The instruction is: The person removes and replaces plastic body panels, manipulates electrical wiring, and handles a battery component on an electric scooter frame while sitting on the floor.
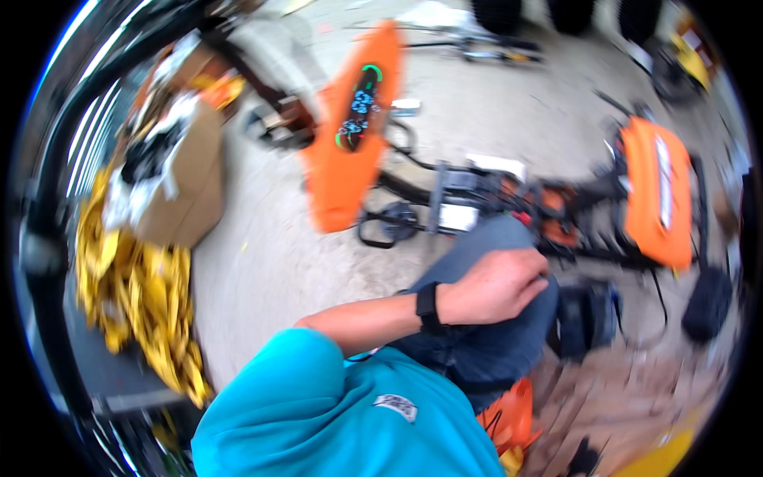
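Note:
My left hand (497,288), with a black band on its wrist, rests on my bent knee in grey trousers. Its fingers are curled in, and nothing shows between them. My right hand is out of view. Beyond the knee stands a low ride-on vehicle with a bare dark frame (548,208). Its orange front panel (338,179) carries a lit oval display (362,107), and an orange body panel (658,191) covers the other end. Black loops (376,232) stick out beside the front panel. Motion blurs parts of the picture.
To the left, an open cardboard box (187,187) holds plastic wrapping, with crumpled yellow material (147,290) below it. A black bag-like thing (707,304) lies at the right. Something orange (513,413) lies by my leg. Black round objects (568,12) stand at the back.

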### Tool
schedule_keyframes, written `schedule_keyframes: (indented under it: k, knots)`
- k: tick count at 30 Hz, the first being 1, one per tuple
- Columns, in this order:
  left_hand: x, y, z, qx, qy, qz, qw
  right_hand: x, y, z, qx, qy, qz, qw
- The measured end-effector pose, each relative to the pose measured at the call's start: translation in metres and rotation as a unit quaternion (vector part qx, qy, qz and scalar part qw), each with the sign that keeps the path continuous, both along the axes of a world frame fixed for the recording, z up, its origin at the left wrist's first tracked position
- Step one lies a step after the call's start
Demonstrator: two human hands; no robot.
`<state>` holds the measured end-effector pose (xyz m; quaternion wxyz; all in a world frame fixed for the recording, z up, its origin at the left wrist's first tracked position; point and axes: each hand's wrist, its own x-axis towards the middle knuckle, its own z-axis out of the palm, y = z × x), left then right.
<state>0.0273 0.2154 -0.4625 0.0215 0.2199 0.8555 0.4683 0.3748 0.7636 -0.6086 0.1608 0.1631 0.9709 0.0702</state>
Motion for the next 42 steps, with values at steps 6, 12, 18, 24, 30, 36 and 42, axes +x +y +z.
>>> schedule_keyframes:
  k: [6, 12, 18, 24, 30, 36, 42]
  knots:
    - [0.003, -0.017, -0.006, 0.006, 0.039, 0.046, 0.998, -0.011, 0.006, -0.010, -0.098, -0.071, 0.071, 0.990]
    - [0.004, -0.020, -0.002, 0.023, 0.019, 0.068, 0.997, -0.011, 0.027, -0.030, -0.008, -0.158, 0.133, 0.978]
    - [-0.022, 0.009, 0.000, -0.028, 0.019, 0.080, 0.996, -0.047, -0.026, -0.015, -0.040, -0.107, -0.148, 0.982]
    - [-0.049, 0.038, -0.011, -0.150, 0.071, -0.055, 0.985, -0.015, -0.021, 0.006, -0.062, -0.137, -0.172, 0.973]
    - [-0.049, 0.045, -0.030, -0.174, 0.062, -0.056, 0.981, -0.030, -0.036, 0.062, 0.007, -0.091, -0.395, 0.914]
    - [-0.078, 0.078, -0.023, -0.207, -0.010, -0.038, 0.978, -0.028, -0.038, 0.052, -0.051, -0.116, -0.510, 0.851]
    - [-0.074, 0.081, 0.011, -0.318, -0.116, -0.019, 0.941, -0.040, -0.037, 0.043, -0.107, -0.102, -0.545, 0.825]
